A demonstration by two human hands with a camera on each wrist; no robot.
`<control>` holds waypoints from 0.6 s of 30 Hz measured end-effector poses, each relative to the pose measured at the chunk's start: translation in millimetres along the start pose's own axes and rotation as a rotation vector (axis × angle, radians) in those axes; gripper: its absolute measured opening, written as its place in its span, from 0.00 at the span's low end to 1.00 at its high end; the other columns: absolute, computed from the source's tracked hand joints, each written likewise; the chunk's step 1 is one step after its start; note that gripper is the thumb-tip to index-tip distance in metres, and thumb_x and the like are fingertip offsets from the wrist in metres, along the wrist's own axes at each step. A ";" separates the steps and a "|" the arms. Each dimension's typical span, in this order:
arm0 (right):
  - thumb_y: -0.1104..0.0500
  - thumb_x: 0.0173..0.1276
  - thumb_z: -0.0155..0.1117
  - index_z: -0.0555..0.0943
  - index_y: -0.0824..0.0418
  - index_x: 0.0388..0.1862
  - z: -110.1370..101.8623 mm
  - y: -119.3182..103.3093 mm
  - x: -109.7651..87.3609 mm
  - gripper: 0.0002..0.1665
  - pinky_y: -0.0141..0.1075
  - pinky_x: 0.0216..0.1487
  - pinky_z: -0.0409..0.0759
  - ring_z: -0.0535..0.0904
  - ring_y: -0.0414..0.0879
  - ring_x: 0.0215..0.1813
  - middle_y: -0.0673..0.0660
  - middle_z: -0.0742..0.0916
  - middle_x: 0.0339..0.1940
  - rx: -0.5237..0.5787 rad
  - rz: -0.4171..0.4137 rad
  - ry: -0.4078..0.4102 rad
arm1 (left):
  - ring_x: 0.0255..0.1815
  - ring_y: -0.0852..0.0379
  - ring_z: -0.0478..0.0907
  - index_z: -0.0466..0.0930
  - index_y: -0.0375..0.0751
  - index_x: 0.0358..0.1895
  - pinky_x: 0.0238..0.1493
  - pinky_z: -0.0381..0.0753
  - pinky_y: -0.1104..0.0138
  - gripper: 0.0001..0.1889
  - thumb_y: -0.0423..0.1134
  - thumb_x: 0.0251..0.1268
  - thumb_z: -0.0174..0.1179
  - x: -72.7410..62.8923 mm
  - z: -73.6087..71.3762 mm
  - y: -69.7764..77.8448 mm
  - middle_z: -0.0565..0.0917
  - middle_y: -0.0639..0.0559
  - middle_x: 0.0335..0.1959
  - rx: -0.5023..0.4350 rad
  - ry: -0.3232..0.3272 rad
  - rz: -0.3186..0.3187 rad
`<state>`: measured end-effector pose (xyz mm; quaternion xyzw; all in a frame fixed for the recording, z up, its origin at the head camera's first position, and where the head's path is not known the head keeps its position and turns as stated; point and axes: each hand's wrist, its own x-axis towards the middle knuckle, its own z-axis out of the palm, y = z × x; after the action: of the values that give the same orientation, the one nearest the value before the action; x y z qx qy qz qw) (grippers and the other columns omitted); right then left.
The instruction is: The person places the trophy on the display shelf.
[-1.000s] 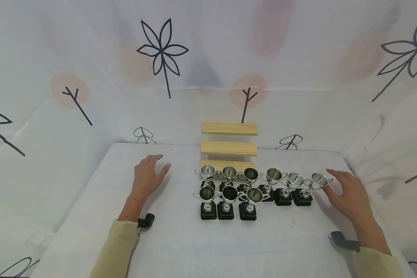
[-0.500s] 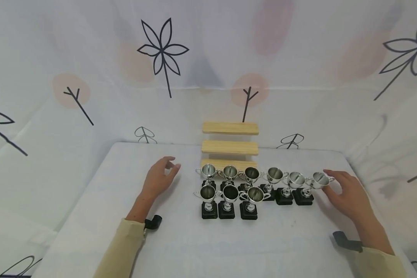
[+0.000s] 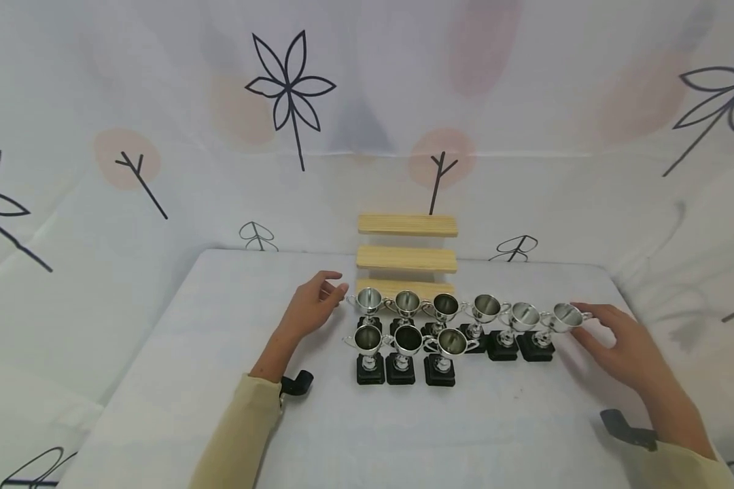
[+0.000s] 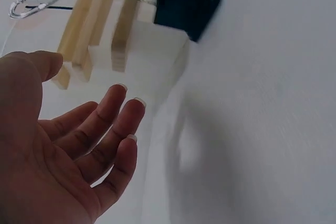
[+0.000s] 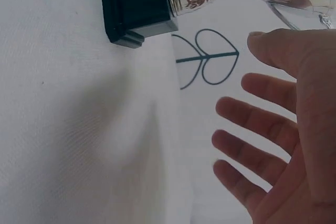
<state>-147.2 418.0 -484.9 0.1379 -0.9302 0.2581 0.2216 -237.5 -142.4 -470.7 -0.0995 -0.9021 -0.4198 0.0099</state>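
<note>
Several silver trophy cups on black square bases stand upright on the white table. Three form the front row, with a front middle trophy (image 3: 408,339) between two others; the rest line up behind. My left hand (image 3: 318,302) is just left of the back row's leftmost trophy (image 3: 369,300), fingers loosely bent and holding nothing. In the left wrist view the left hand (image 4: 68,140) shows a bare palm, below that trophy's black base (image 4: 189,3). My right hand (image 3: 630,350) is beside the rightmost trophy (image 3: 567,318). In the right wrist view its fingers (image 5: 257,119) are spread, gripping nothing; whether it touches the handle is unclear.
Behind the trophies stands a stepped wooden rack with three pale boards, the middle board (image 3: 406,259) among them. White cloth with drawn flowers (image 3: 289,88) hangs behind and at both sides. The white table (image 3: 465,435) extends in front of the trophies.
My left hand has moved right, up to the leftmost trophy of the back row. My right hand stays by the rightmost trophy. The trophies stand as before.
</note>
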 end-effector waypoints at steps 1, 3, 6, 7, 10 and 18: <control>0.65 0.66 0.77 0.84 0.64 0.62 -0.2 -0.4 -0.5 0.26 0.12 0.63 0.52 0.58 0.09 0.65 0.55 0.86 0.56 0.009 0.001 0.002 | 0.44 0.55 0.87 0.76 0.47 0.72 0.46 0.86 0.56 0.28 0.61 0.80 0.57 1.6 1.5 1.8 0.89 0.51 0.45 -0.024 -0.013 0.000; 0.65 0.64 0.78 0.84 0.64 0.60 -0.5 -1.4 -1.4 0.25 0.11 0.59 0.53 0.58 0.08 0.63 0.54 0.86 0.55 0.019 -0.002 -0.005 | 0.42 0.55 0.87 0.75 0.46 0.72 0.44 0.86 0.58 0.29 0.60 0.81 0.57 3.5 3.6 4.5 0.89 0.50 0.44 -0.058 -0.036 -0.004; 0.63 0.64 0.79 0.83 0.64 0.58 -0.7 -5.5 -2.9 0.24 0.10 0.56 0.54 0.58 0.08 0.61 0.59 0.87 0.53 0.024 0.020 -0.040 | 0.42 0.56 0.87 0.74 0.44 0.73 0.44 0.84 0.59 0.29 0.59 0.81 0.56 3.9 5.8 4.1 0.89 0.49 0.45 -0.075 -0.067 -0.021; 0.63 0.64 0.80 0.83 0.63 0.57 -0.7 -6.4 -3.3 0.24 0.10 0.55 0.54 0.58 0.08 0.61 0.56 0.87 0.53 0.026 0.029 -0.049 | 0.43 0.56 0.87 0.74 0.44 0.74 0.44 0.84 0.60 0.29 0.59 0.82 0.56 4.1 6.9 3.0 0.89 0.49 0.45 -0.085 -0.078 -0.025; 0.60 0.62 0.82 0.83 0.59 0.57 -2.1 -9.1 -4.3 0.26 0.10 0.55 0.54 0.58 0.08 0.59 0.42 0.85 0.55 0.047 0.057 -0.082 | 0.43 0.55 0.88 0.74 0.44 0.74 0.43 0.83 0.60 0.28 0.57 0.82 0.57 5.0 12.0 -2.2 0.89 0.48 0.45 -0.133 -0.104 -0.031; 0.61 0.57 0.86 0.83 0.59 0.58 3.0 -10.9 -5.4 0.31 0.10 0.54 0.58 0.64 0.10 0.56 0.19 0.75 0.54 0.144 0.083 -0.110 | 0.43 0.49 0.90 0.74 0.42 0.73 0.47 0.85 0.56 0.23 0.49 0.85 0.55 8.7 22.4 -8.9 0.90 0.46 0.44 -0.321 -0.178 -0.016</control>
<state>-139.5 408.1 -485.3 0.1285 -0.9250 0.3252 0.1488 -246.2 -129.5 -491.0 -0.1291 -0.8216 -0.5480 -0.0892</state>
